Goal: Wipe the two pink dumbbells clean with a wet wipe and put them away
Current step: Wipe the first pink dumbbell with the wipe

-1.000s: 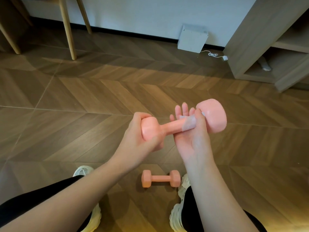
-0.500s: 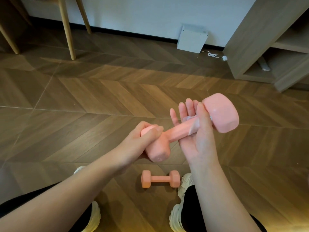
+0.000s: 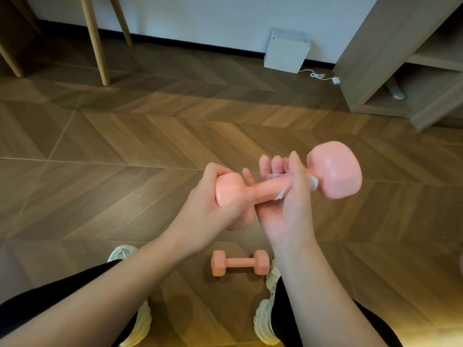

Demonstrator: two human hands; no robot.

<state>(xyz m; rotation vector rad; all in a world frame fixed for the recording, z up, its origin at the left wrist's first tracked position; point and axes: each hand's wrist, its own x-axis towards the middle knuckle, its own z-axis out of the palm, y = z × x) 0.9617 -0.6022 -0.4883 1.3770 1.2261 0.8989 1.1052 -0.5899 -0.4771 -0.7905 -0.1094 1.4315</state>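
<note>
A: Dumbbells, pink?
B: Two. One held dumbbell (image 3: 335, 171): left hand (image 3: 213, 204) clasps its near head, right hand (image 3: 288, 211) wraps the bar beyond that grip. One floor dumbbell (image 3: 239, 262), lying below both hands, untouched.
A: Wipes?
B: One wet wipe (image 3: 313, 182), pinched between right hand and bar.

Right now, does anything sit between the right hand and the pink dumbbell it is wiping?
Only the white wet wipe: it lies between the right hand and the handle of the raised glossy pink dumbbell, close to its far head. The left hand grips the near head bare, nothing visible between them.
</note>
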